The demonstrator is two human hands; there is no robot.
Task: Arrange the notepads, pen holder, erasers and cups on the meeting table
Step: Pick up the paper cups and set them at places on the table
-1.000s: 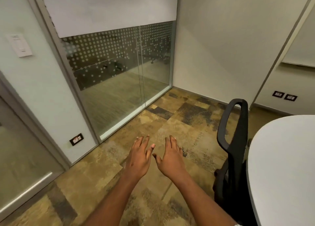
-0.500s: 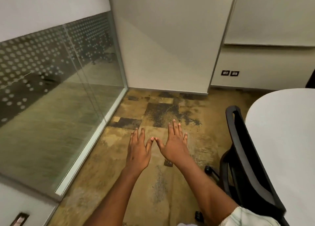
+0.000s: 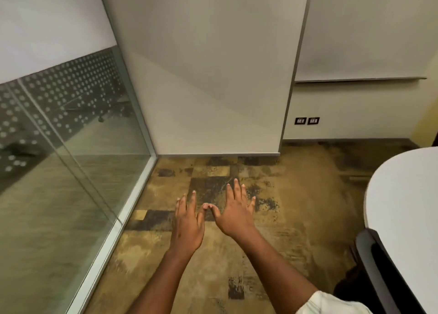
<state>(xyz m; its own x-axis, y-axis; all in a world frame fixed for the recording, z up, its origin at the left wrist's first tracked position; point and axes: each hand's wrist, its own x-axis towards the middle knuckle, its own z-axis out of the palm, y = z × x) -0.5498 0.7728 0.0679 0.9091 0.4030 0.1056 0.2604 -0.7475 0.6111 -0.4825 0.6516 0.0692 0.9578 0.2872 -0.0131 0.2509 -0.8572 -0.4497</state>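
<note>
**A:** How far along would you say this is?

**B:** Hardly begun, by my reckoning. The left hand (image 3: pixel 188 228) and the right hand (image 3: pixel 237 213) are both stretched out flat over the carpet (image 3: pixel 296 219). They are palms down, fingers straight and spread, holding nothing. The thumb tips meet or all but meet between them; I can't tell which.

**A:** And the things to be laid out?

**B:** Nowhere I can see. No notepads, no pen holder, no erasers and no cups are in sight, either in the hands or on the floor.

**A:** What about the table?

**B:** The table (image 3: pixel 403 195) is off to the person's right, well apart from both hands. Only its rounded white end shows, and none of the items appears on that part. A black chair (image 3: pixel 376 266) stands right beside its near edge.

**A:** So what's left to do?

**B:** All of it, as far as I can judge: finding each item, carrying it over and setting it in place. Most of the table is out of sight, though, so I can't rule out that something is already on it.

**A:** Anything useful ahead of them?

**B:** No. There's a glass wall (image 3: pixel 59 171) on the left and a plain wall ahead with a pair of sockets (image 3: pixel 307 120) low down. I'd guess the person has to face the table, or wherever the supplies are kept.
</note>
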